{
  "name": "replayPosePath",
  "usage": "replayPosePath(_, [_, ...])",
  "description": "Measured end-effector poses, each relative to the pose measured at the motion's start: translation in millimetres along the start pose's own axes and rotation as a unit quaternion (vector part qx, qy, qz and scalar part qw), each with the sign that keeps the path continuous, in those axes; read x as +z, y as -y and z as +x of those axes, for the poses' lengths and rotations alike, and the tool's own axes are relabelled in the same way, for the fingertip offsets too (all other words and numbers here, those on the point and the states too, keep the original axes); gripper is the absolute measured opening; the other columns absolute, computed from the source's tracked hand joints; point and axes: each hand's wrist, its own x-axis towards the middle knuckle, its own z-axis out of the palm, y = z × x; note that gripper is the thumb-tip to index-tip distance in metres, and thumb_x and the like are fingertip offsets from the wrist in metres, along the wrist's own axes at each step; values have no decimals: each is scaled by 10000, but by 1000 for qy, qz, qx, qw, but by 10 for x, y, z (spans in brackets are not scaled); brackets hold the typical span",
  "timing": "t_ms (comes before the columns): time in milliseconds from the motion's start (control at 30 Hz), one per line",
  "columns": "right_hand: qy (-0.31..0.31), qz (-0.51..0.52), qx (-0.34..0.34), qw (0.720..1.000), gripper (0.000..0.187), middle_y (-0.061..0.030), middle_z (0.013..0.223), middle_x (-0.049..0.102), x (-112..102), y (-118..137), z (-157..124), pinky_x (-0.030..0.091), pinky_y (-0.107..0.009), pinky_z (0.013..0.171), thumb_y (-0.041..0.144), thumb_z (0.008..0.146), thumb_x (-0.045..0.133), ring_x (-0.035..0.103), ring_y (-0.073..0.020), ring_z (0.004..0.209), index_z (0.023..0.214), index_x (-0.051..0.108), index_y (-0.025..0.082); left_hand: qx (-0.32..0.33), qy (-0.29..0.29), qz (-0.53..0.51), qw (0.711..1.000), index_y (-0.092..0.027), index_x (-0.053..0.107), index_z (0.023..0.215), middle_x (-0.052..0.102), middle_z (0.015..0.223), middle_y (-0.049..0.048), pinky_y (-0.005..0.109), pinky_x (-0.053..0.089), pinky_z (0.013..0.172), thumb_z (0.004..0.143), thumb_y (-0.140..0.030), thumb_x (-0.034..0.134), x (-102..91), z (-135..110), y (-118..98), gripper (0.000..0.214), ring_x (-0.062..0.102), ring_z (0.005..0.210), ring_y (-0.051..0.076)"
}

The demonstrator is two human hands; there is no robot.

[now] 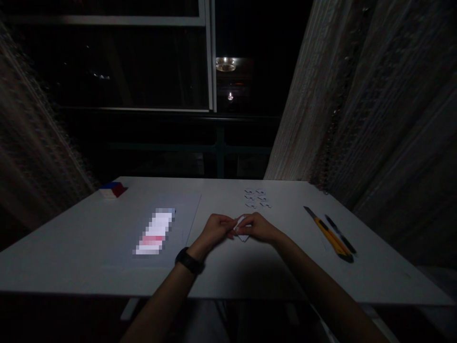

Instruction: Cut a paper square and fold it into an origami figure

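Observation:
Both my hands meet over the middle of the white table point(71, 247). My left hand point(214, 228), with a dark watch on its wrist, and my right hand point(260, 226) each pinch the same small piece of white folded paper point(241, 229), held just above the tabletop. Their fingers are closed on it. Just beyond the hands lie several small folded white paper pieces point(257, 198) in a loose cluster.
A yellow utility knife point(330, 235) and a dark pen point(341, 234) lie at the right. A large sheet with a blurred patch point(157, 228) lies to the left, a coloured cube point(112, 189) at the far left corner. Curtains hang on both sides of a dark window.

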Motion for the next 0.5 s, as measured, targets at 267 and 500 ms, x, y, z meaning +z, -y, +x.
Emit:
replayPosePath(267, [-39,-21,12,999,161,-39,813,632,8,-71,7,459,-293,708,318,634,688,586,-165,757,730,709,190,18,9,-10,1000,-65,665,809,675,684,91,243,458,575,573,-334,730,-4,19,43,363,603,594,150])
replayPosePath(500, [-97,-59,3,994,110,-26,798,623,58,-114,28,442,-286,718,276,654,673,582,-156,751,726,702,198,82,-14,-19,996,-118,588,863,658,670,51,228,442,535,593,-316,710,8,68,125,357,607,592,150])
